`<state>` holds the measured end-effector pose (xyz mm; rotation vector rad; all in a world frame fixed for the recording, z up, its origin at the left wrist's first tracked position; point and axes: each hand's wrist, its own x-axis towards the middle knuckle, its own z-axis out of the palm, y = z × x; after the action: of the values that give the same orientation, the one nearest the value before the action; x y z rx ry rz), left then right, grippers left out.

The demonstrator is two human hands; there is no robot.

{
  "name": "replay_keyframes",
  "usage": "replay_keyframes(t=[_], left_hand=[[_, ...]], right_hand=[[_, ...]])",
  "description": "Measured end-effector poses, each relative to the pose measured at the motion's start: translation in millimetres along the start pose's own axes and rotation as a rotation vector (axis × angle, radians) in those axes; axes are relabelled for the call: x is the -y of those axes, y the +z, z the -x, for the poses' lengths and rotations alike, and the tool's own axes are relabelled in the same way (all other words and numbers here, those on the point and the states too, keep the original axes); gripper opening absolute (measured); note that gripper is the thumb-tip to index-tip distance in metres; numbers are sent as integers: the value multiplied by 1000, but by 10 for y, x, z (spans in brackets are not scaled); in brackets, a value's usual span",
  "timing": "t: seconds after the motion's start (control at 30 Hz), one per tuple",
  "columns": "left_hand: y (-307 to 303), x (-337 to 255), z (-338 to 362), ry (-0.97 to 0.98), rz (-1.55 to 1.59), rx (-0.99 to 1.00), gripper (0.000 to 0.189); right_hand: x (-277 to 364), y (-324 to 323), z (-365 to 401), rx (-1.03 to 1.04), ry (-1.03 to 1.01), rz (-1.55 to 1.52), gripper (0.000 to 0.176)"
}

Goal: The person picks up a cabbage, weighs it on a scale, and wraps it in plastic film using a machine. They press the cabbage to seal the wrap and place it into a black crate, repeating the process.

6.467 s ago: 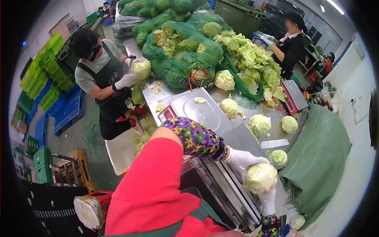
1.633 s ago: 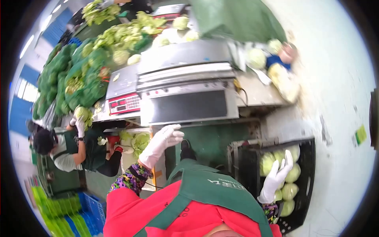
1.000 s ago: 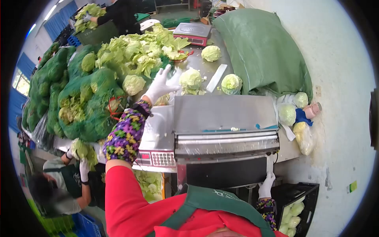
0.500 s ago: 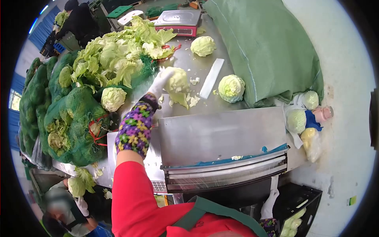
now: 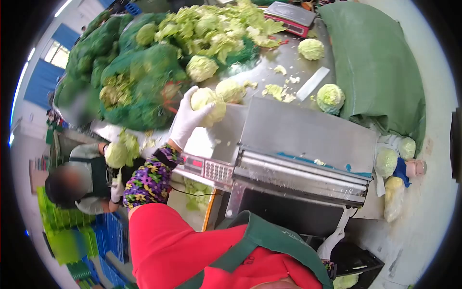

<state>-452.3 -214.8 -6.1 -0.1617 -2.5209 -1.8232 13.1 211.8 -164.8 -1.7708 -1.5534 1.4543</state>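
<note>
My left hand (image 5: 188, 115), in a white glove below a flowered sleeve cuff, is closed around a pale green cabbage (image 5: 209, 105) over the left scale (image 5: 211, 166) with its keypad and red display. Just behind it lies a second trimmed cabbage (image 5: 231, 90). At the lower right, my right hand (image 5: 332, 241), gloved in white, has its fingers stretched up to the right end of the film wrapping machine (image 5: 308, 127). No produce shows in it. Loose leaf scraps (image 5: 275, 90) lie behind the machine.
Green net sacks of cabbages (image 5: 144, 86) and a leaf heap (image 5: 211, 29) stand back left. Whole cabbages (image 5: 330, 98), a red scale (image 5: 291, 17) and a large green sack (image 5: 380, 62) lie right. Wrapped heads (image 5: 387, 161) sit by the wall. A co-worker (image 5: 86, 178) holds a cabbage.
The view has turned left. My left hand has come back toward me from the table's leaf scraps and now has a cabbage over the scale. My right hand stays by the machine's right end.
</note>
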Motion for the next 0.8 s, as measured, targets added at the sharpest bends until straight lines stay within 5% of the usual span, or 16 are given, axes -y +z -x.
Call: replay_keyframes(t=[0.1,0.17,0.23,0.37,0.5,0.8], left_hand=[[-132,563,368,148,-355,-141,84],[-95,509,524,167,-161,-222,89],[-192,613,510,206,-448,-148,99],[-395,386,654,243,-474,-251,111],[-863,68,879,313,-504,-308,109],[-1147,-198,1185,383,-579,-283,116]], right_hand=[[118,2,68,46,-21,24,49],[207,9,131,86,1,-16,52],[262,-32,147,128,20,-47,54],[289,-175,40,162,169,-67,57],[393,-446,-138,69,-152,6,51],[1108,-542,19,96,-362,-50,45]])
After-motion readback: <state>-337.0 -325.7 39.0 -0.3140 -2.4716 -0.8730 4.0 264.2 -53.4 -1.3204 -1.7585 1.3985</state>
